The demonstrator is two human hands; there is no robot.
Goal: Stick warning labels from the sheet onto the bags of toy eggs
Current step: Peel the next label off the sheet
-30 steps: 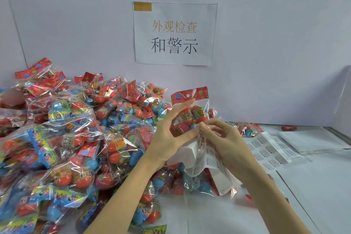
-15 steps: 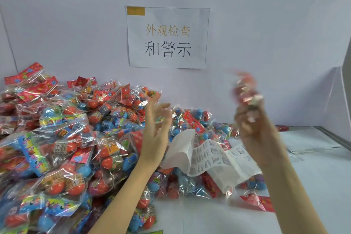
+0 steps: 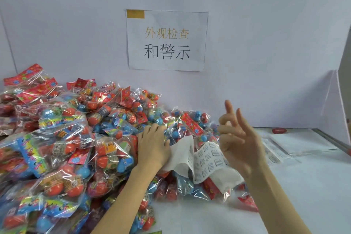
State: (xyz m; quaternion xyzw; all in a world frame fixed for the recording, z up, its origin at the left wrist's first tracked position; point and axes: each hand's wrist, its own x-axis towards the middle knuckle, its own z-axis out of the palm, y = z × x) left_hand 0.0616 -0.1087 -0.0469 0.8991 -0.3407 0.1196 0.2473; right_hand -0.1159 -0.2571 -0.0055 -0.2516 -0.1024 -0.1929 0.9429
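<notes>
Label sheet (image 3: pixel 207 159) lies crumpled over the near edge of the bag pile (image 3: pixel 62 138), printed side partly up; its left part is tucked under the left hand (image 3: pixel 152 146), its print too small to read. Left hand lies palm-down on the bags, fingers straight, tips partly hidden among the cellophane. Right hand (image 3: pixel 237 138) is raised above the sheet, fingers loose and spread, holding nothing. More label sheets (image 3: pixel 271 150) lie flat on the white table (image 3: pixel 303 195), partly behind the right hand. The pile is cut off at the left frame edge.

Left hand (image 3: pixel 152 148) palm-down on the pile of egg bags (image 3: pixel 66 148), beside the curled label sheet (image 3: pixel 205 159); right hand (image 3: pixel 239 142) raised, empty, fingers spread.
</notes>
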